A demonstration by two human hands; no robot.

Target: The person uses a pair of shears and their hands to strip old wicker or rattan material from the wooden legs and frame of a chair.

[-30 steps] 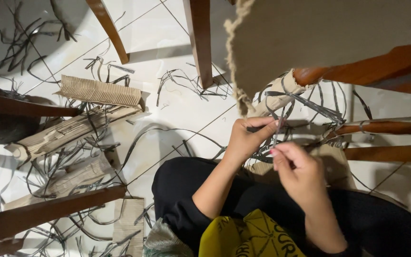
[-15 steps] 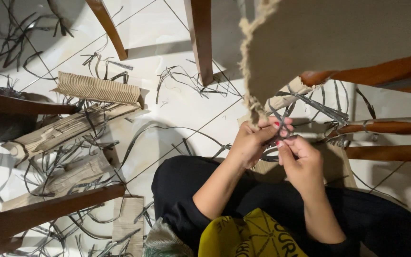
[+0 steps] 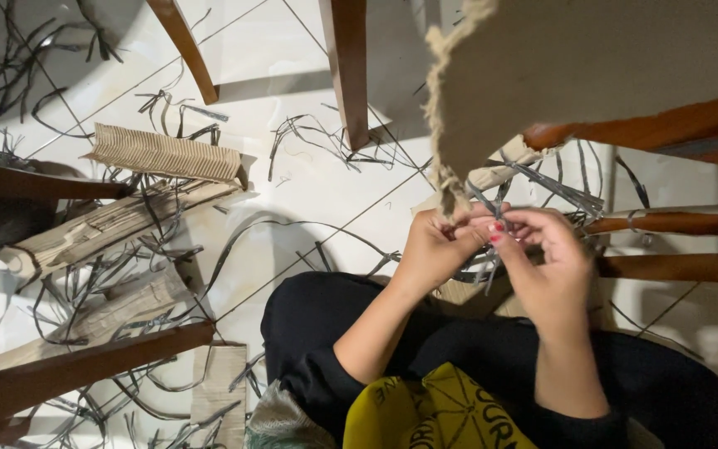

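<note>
Both hands, left hand [image 3: 435, 249] and right hand [image 3: 546, 258], fingers pinched seemingly on grey strips [image 3: 492, 262] beneath twine fringe [image 3: 449, 179].

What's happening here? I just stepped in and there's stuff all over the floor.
A person sitting on the white tiled floor has both hands together, the left hand and right hand pinching thin grey strips beneath a frayed cardboard sheet. Corrugated cardboard pieces and more strips lie scattered among brown wooden chair legs.

Head view: looking steeply down from the seated person's head, facing the tiled floor [image 3: 326, 191].
Nearness: sitting close over the left hand [image 3: 438, 249] and right hand [image 3: 546, 262].
Shared scene: being covered by one view only.
</note>
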